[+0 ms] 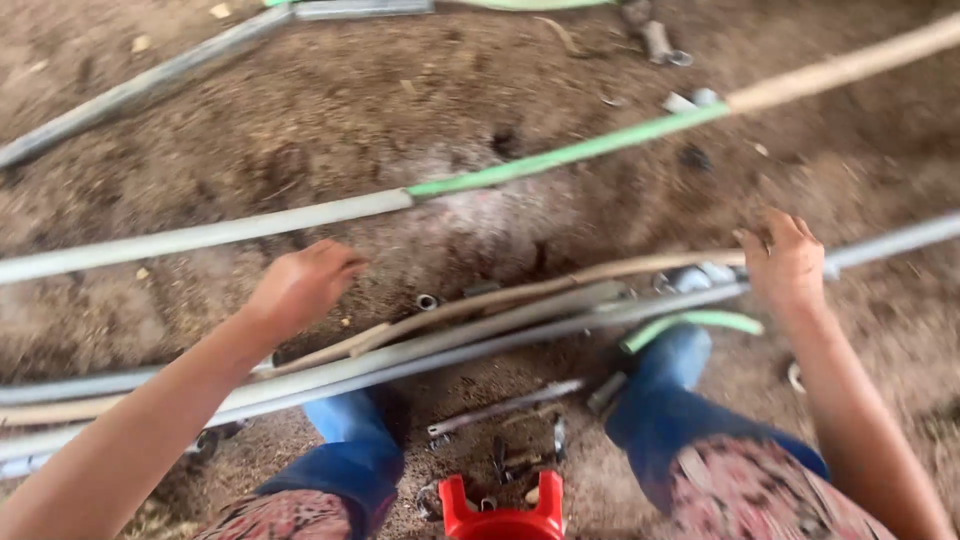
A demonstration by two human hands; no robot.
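long grey pipes (pixel 480 335), dusty, bundled together

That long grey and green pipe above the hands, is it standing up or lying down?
Lying down. The long pipe stretches flat across the dirt ground, beyond the left hand and right hand; neither hand touches it.

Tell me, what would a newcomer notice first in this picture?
Two bare arms reach over a bundle of long grey pipes lying across the dirt ground; the left hand and right hand hover just above them. Behind lies a grey, green and tan pipe, and a red tool sits at the bottom edge.
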